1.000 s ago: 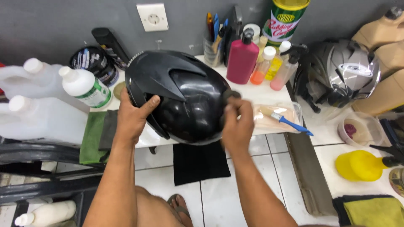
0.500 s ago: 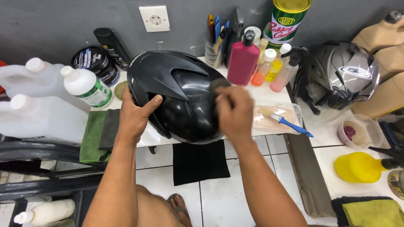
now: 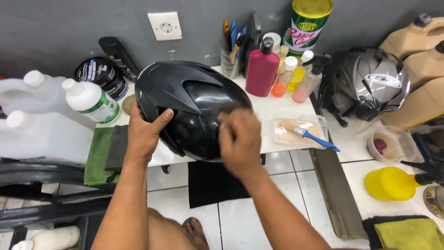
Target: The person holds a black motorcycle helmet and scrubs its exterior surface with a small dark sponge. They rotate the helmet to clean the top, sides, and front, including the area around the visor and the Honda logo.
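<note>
Black helmet (image 3: 194, 109) on the white table (image 3: 273, 104), left hand (image 3: 145, 132) clamped on its side, right hand (image 3: 238, 141) closed against its shell.

A magenta pump bottle (image 3: 262, 69) is being flanked on the white table (image 3: 277, 104) by an orange bottle (image 3: 280, 78), a yellow bottle (image 3: 296, 74) and a pink spray bottle (image 3: 307, 83). A blue-handled brush (image 3: 309, 134) is being kept in a clear tray (image 3: 319, 126). A silver helmet (image 3: 370, 85) is being displayed to the right, near a yellow funnel-like item (image 3: 391, 183). White jugs (image 3: 41, 134) and a green cloth (image 3: 96, 157) are being stored at the left.
</note>
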